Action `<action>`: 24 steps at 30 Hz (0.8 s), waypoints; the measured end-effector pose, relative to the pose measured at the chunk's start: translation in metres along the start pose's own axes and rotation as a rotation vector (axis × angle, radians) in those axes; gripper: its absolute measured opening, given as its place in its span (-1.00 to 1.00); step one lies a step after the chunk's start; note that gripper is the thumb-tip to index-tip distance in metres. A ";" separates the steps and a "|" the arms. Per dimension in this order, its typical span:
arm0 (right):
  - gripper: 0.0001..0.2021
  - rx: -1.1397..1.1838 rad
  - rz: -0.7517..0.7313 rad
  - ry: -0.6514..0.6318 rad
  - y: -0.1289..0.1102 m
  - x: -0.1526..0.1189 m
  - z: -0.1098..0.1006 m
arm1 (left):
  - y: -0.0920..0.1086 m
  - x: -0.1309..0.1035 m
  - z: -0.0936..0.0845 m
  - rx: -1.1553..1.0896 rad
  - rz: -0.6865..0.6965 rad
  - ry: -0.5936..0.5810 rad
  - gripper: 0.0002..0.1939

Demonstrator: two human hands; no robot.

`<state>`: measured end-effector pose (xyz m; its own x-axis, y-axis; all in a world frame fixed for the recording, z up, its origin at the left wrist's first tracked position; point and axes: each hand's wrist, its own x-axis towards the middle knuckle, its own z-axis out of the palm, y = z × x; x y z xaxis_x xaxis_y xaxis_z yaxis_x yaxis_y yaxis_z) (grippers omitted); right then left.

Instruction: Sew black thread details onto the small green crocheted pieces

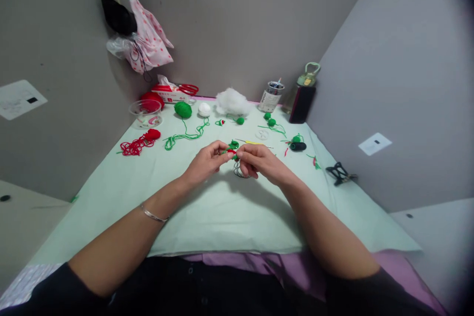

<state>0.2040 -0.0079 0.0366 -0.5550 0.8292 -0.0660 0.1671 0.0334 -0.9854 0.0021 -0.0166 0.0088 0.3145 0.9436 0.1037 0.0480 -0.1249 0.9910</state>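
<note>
While the left hand [208, 160] and the right hand [261, 162] meet above the desk [207, 229], their thumbs and fingertips pinch a small red and green yarn piece [232, 151], partly hidden between them. Thin dark loops of cord [238, 172] show beside the right hand's curled fingers; whether it grips them, I cannot tell. Just beyond that hand is a yellow-handled tool [254, 143] with a thin shaft. Well beyond the left hand sits a tissue box [170, 97], white and red, its printing including a line of characters and small symbols too tiny to read, with red scissors [188, 89] at its right end. Nearer that hand are a green yarn ball [182, 109], a white ball [204, 109] and, off to its left, a loose tangle of red yarn [135, 146]. Straight past both hands rests a heap of white stuffing [232, 102]. Beyond the right hand, a can [270, 98] carries a pale label with large dark letters running up its side, too blurred to make out; right of it, a dark phone [302, 103] stands in front of a green-topped bottle [309, 78], whose yellow sticker is illegible. Farther right of that hand lies a black stand [340, 174].
</note>
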 end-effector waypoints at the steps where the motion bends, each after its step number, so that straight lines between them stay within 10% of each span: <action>1: -0.62 0.024 0.008 0.000 0.001 0.001 -0.001 | -0.001 0.000 0.000 0.035 0.046 0.027 -0.65; 8: -0.64 0.143 0.034 -0.085 0.006 0.004 -0.009 | -0.001 -0.001 -0.004 0.208 0.365 0.095 -0.85; 15: -0.78 0.138 -0.088 0.059 0.002 -0.002 -0.015 | -0.003 0.004 -0.009 0.031 0.048 0.129 -0.78; 24: -0.91 -0.348 -0.375 0.378 -0.003 -0.005 0.000 | -0.005 0.007 -0.009 -0.134 0.022 0.141 -0.77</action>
<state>0.2063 -0.0124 0.0398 -0.3118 0.8636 0.3962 0.3072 0.4863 -0.8180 -0.0040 -0.0067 0.0056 0.1779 0.9758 0.1273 -0.0870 -0.1133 0.9897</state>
